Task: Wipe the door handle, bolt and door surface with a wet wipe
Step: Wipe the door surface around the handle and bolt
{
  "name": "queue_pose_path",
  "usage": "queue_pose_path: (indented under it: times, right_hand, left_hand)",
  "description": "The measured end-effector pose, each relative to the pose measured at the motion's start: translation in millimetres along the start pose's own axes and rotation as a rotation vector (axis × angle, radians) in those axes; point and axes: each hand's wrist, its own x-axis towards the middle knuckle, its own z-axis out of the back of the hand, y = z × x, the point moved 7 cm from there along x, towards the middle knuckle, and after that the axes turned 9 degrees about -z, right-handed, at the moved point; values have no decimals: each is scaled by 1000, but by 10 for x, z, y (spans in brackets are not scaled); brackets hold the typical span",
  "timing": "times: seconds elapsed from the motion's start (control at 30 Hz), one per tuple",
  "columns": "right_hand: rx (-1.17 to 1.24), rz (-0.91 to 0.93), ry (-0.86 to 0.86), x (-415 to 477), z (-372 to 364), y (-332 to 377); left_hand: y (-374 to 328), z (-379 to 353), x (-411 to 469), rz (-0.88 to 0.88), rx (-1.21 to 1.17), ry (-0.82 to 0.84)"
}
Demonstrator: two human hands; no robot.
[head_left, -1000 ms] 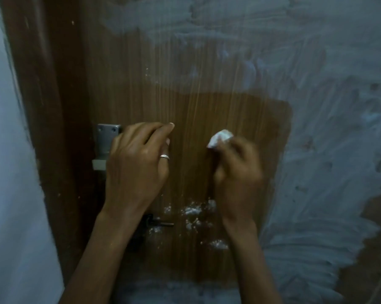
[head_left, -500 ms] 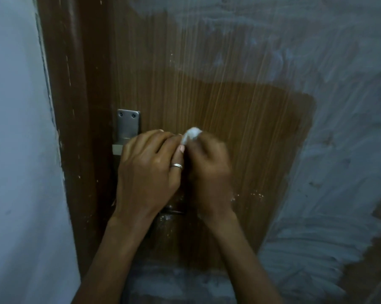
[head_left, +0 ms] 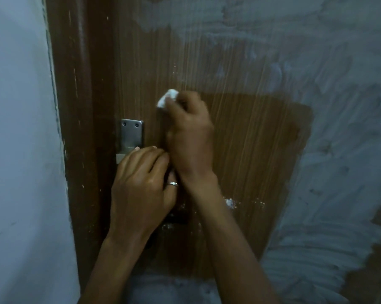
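Observation:
A brown wooden door [head_left: 251,150] fills the view, with a clean patch in the middle and grey-white smears around it. My right hand [head_left: 189,137] is shut on a small white wet wipe [head_left: 167,98] and presses it against the door just above and to the right of the metal bolt plate [head_left: 132,133]. My left hand [head_left: 141,189], with a ring on one finger, is closed over the door handle, which it hides almost fully. A dark piece of hardware [head_left: 176,218] shows under my right wrist.
The door frame [head_left: 75,128] runs down the left, next to a pale wall [head_left: 20,150]. White crumbs [head_left: 230,202] stick to the door to the right of my right forearm.
My right hand has carried the wipe leftward and then up, from the middle of the door to above the bolt plate. My left hand has stayed on the handle.

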Motion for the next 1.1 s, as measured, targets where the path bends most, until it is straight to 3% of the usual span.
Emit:
queue_pose_path:
  times: [0.13, 0.4, 0.67, 0.8, 0.87, 1.1]
  right_hand:
    - [-3, 71, 57, 18, 25, 28]
    - [-71, -181, -281, -135, 893, -976]
    - [-102, -255, -357, -251, 1350, -1492]
    - [-67, -252, -336, -308, 1386, -1527]
    - [61, -300, -301, -377, 1300, -1489]
    - [124, -233, 72, -1005, 512, -944]
  left_hand:
    - [-6, 16, 27, 19, 11, -2]
    - [-411, -152, 298, -41, -116, -6]
    - [-1250, -448, 707, -169, -252, -41]
    - [-1518, -511, 673, -212, -307, 8]
    - [-1527, -526, 554, -201, -370, 31]
    - [-833, -459, -276, 111, -473, 34]
